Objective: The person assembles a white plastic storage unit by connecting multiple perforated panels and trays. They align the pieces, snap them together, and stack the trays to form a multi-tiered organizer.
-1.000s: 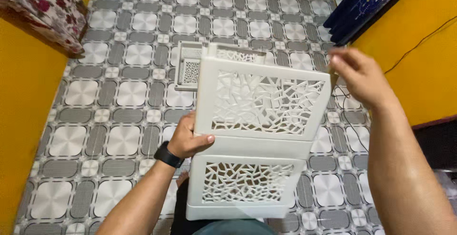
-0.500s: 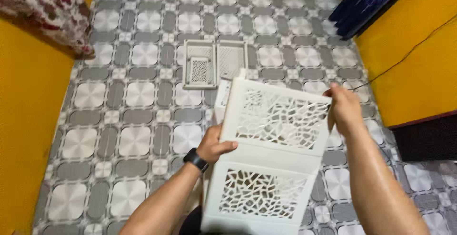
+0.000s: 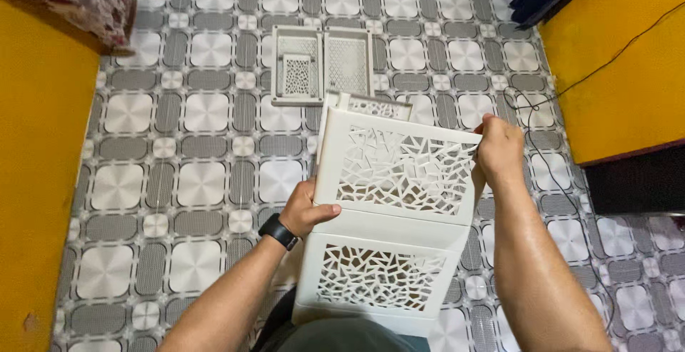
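I have two white lattice drawer tiers (image 3: 389, 231) joined, my left hand (image 3: 305, 211) and right hand (image 3: 499, 149) each closed on the edges; loose panels (image 3: 322, 63) lie unassembled on the floor (image 3: 178, 174).

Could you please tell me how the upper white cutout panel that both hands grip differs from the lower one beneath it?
The upper panel is gripped by the left hand and the right hand; the lower panel is touched by neither. The upper panel looks larger and sits farther from the person; the lower panel is nearer the body, its bottom edge partly hidden. Both are white plastic with the same cracked, web-like cutout pattern.
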